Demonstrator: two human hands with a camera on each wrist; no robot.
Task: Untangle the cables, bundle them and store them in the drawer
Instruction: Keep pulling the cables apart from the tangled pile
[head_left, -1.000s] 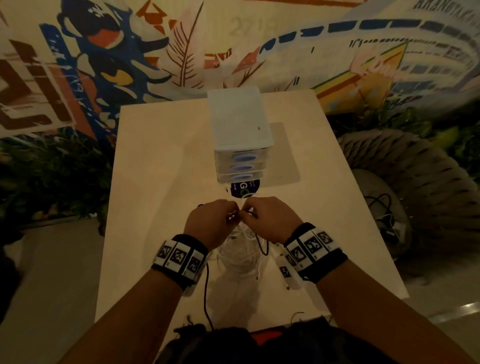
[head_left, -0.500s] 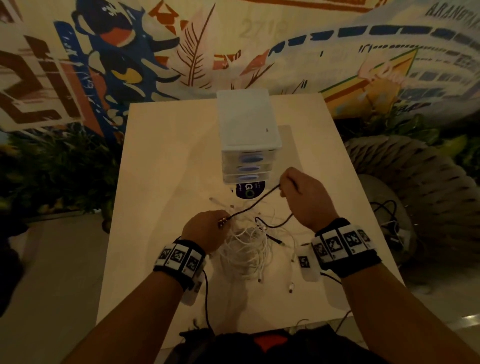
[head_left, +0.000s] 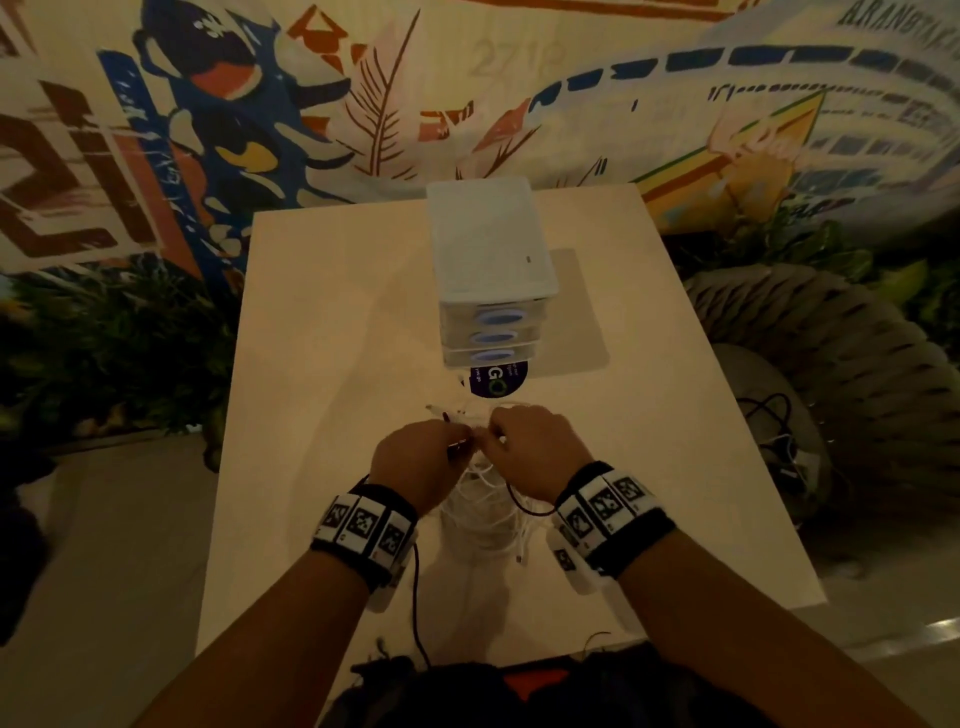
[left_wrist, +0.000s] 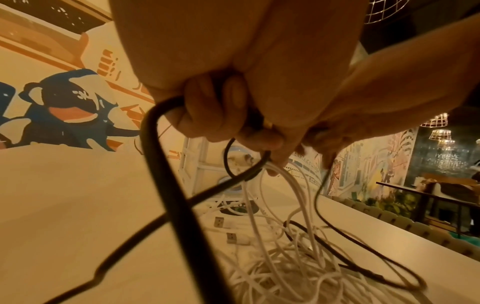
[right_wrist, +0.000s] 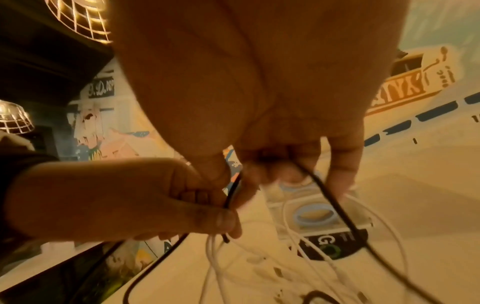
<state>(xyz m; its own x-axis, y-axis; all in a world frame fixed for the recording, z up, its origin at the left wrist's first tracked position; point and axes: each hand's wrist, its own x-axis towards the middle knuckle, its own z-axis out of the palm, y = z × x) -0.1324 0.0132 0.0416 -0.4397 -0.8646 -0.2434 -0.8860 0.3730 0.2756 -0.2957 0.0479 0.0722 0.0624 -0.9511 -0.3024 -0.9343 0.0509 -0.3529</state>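
Tabletop (head_left: 332, 364): bare surface is lying open along the left side and the far left corner, and again along the right edge, giving the hands room to pass there. Drawer unit (head_left: 491, 244): is standing upright at the centre rear, its three drawer fronts all closed and facing the person, a dark round sticker (head_left: 498, 378) lying just before it. Cables (head_left: 488, 514): a white and black tangle is occupying the near centre, loops hanging from both hands, blocking the straight path to the drawers.

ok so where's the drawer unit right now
In the head view the drawer unit stands mid-table, straight beyond both hands, its three drawers shut.
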